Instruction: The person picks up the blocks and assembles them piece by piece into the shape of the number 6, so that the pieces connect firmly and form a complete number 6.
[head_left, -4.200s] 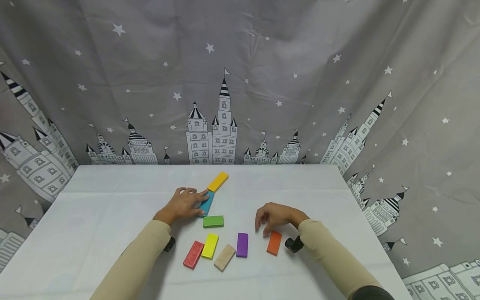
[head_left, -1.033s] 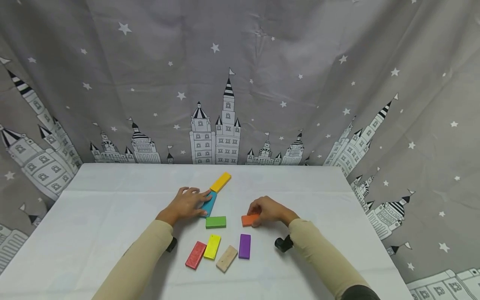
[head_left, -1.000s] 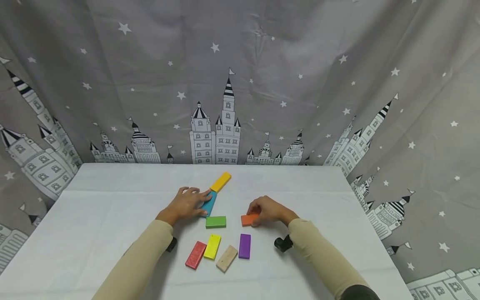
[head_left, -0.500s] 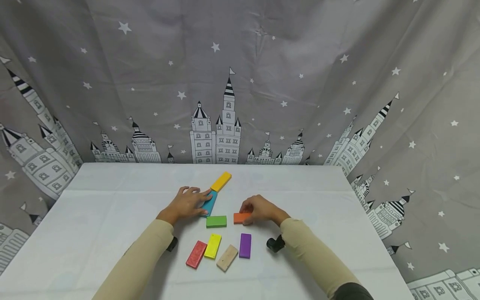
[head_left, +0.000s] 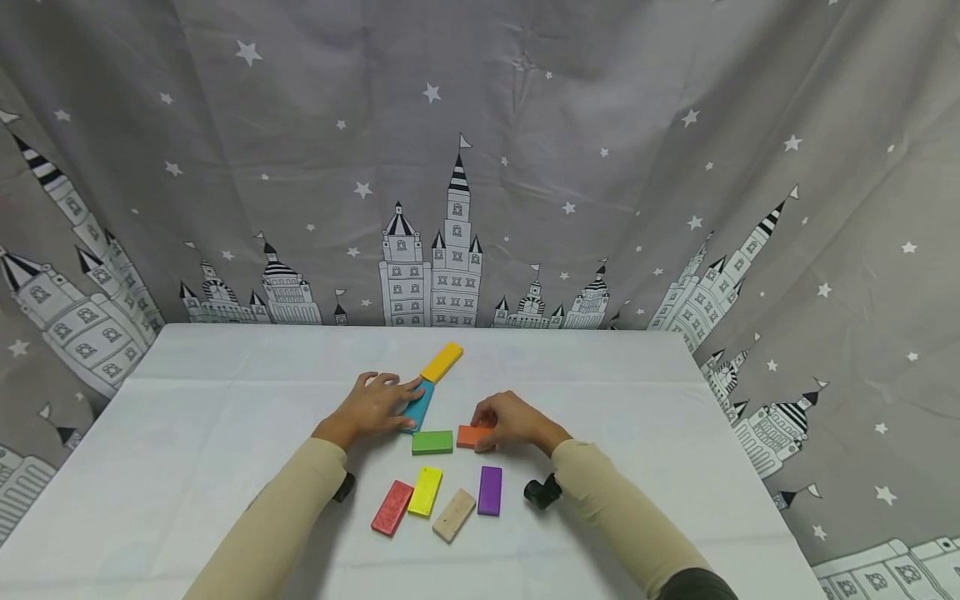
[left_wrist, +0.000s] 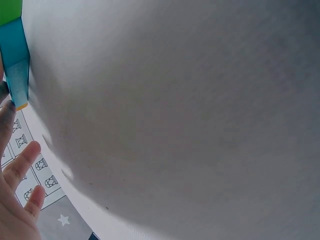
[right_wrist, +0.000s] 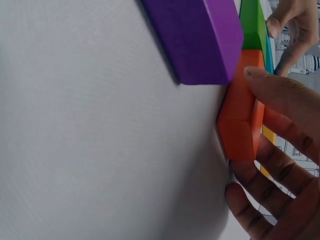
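Closing on the green block point(head_left: 432, 442) — the orange block point(head_left: 468, 437), pinched in the right hand point(head_left: 513, 421), has shifted toward the table's point(head_left: 615, 375) left edge; only a sliver of gap shows. Reads as near-final alignment. Left hand point(head_left: 371, 408): fingers spread, resting on the blue block point(head_left: 422, 408) — its far end against the golden-yellow block point(head_left: 442, 362). Purple block point(head_left: 490, 492) unmoved, toward near edge.

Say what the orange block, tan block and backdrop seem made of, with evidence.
Orange block: perhaps painted wood; smooth, even colour hides the core.
Tan block: probably bare wood, matt, pale with dark flecks.
Backdrop: likely matt printed cloth, hanging in soft folds.
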